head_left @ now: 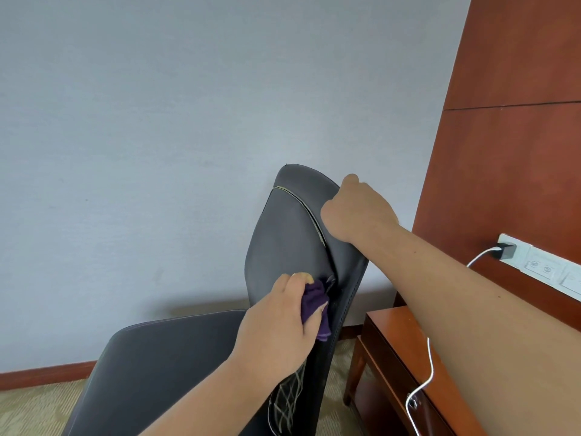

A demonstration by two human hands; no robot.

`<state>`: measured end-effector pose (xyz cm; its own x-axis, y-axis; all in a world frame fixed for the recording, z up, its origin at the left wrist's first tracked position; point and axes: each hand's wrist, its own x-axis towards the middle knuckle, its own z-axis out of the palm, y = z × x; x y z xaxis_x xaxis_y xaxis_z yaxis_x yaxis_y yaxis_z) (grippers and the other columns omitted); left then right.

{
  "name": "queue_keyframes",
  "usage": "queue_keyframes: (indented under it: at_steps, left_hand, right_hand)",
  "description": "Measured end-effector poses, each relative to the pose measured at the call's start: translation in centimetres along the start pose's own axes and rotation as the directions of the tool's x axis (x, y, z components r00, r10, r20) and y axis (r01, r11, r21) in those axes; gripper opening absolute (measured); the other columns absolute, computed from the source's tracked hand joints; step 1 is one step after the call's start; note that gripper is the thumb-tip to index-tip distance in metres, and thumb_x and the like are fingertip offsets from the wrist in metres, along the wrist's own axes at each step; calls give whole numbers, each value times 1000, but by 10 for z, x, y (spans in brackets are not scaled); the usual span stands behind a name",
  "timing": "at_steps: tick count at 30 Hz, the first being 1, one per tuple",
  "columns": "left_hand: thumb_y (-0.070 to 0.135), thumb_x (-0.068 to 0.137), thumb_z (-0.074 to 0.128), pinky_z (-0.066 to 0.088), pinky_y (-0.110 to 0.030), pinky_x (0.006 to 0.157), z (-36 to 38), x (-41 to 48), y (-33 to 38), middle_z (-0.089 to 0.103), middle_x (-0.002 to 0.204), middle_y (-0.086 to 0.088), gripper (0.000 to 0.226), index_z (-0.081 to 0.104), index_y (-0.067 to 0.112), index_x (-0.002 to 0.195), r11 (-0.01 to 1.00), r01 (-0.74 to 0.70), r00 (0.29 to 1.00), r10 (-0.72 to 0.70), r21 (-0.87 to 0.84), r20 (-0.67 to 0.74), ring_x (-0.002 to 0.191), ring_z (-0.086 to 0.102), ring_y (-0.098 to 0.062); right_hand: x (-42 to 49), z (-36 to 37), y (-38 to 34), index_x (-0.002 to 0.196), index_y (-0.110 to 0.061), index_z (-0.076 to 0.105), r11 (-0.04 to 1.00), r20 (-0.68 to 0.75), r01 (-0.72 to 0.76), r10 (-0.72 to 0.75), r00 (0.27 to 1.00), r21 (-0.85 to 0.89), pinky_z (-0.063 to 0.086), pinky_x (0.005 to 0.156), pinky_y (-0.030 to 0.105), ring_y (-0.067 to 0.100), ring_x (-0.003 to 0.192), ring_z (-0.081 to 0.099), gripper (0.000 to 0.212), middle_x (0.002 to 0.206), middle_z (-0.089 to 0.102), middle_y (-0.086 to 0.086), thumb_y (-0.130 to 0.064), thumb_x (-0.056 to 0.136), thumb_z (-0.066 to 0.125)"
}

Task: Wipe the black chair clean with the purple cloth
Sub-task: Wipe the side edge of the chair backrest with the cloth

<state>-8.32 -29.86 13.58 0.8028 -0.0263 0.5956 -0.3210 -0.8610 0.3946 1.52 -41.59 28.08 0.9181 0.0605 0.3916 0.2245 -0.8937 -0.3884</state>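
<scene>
The black chair (284,237) stands in front of me, its backrest tilted and its seat (163,354) at the lower left. My left hand (276,322) grips the bunched purple cloth (316,305) and presses it against the lower edge of the backrest. My right hand (358,209) is curled over the upper right rim of the backrest, holding it. Pale scribble marks (287,398) show on the chair's dark lower back panel.
A grey wall fills the background. At the right a reddish wooden panel (509,121) carries a socket strip (544,265) with a charger and white cable (424,385). A wooden bedside table (393,338) stands close to the chair's right side. The floor is patterned carpet (31,410).
</scene>
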Motion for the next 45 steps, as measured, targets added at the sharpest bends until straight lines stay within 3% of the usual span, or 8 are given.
queue_keyframes:
  at_steps: [9,19,26,32,37,40,42,45]
  left_hand:
    - [62,88,34,38,-7,61,-2,16,36,48,106,25,33,39,44,114,984,-20,987,-9,-179,-159,89,52,2]
    - [53,90,33,36,-12,56,1,-2,3,45,105,19,31,35,38,118,995,-73,997,74,64,-22,70,45,-3]
    - [52,90,39,31,-5,56,-7,16,20,48,100,19,31,42,34,116,992,-121,980,125,32,-155,73,44,1]
    - [50,90,34,41,-16,55,10,-7,-3,47,103,18,31,38,36,117,996,-68,996,71,48,-45,71,49,-3]
    - [56,88,45,45,-9,65,-4,6,-11,53,101,27,20,39,52,106,963,21,1000,-20,-269,8,83,58,6]
    - [52,87,51,45,-11,73,-15,29,-1,57,100,29,20,46,50,106,921,0,993,-47,-390,-111,90,59,4]
    - [49,87,53,48,-18,76,-18,45,8,59,97,26,18,50,48,105,907,-10,989,-53,-422,-138,90,59,2]
    - [44,91,51,48,-22,78,-16,63,14,61,97,20,16,53,42,107,940,-11,999,-2,-340,-38,90,57,2]
  right_hand:
    - [-3,-1,1,102,-12,34,1000,2,15,-15,1000,16,38,66,37,31,88,50,17,103,48,7,-18,88,42]
    - [-1,-2,0,102,-12,36,1000,0,1,-1,1000,6,30,52,31,30,85,51,17,103,49,7,-16,86,42]
    - [-3,-1,-1,102,-13,35,1000,-6,2,-2,1000,12,32,54,32,31,86,52,17,103,48,6,-17,86,42]
    - [-2,-2,2,102,-12,36,1000,0,3,-3,1000,15,31,53,32,30,86,53,18,105,51,8,-17,86,42]
    - [-2,-1,-2,102,-12,35,1000,-5,10,-10,1000,2,33,55,33,31,86,53,18,105,51,8,-18,87,42]
    - [-2,-1,-2,101,-12,35,1000,3,8,-8,1000,12,33,56,33,31,86,52,18,104,50,8,-17,85,42]
    - [-3,-1,-2,102,-11,35,1000,6,7,-7,1000,30,37,61,35,32,87,52,19,105,50,9,-16,85,43]
    - [-3,-1,-1,101,-12,36,1000,-6,11,-11,1000,24,39,66,37,32,87,52,18,103,50,9,-17,86,44]
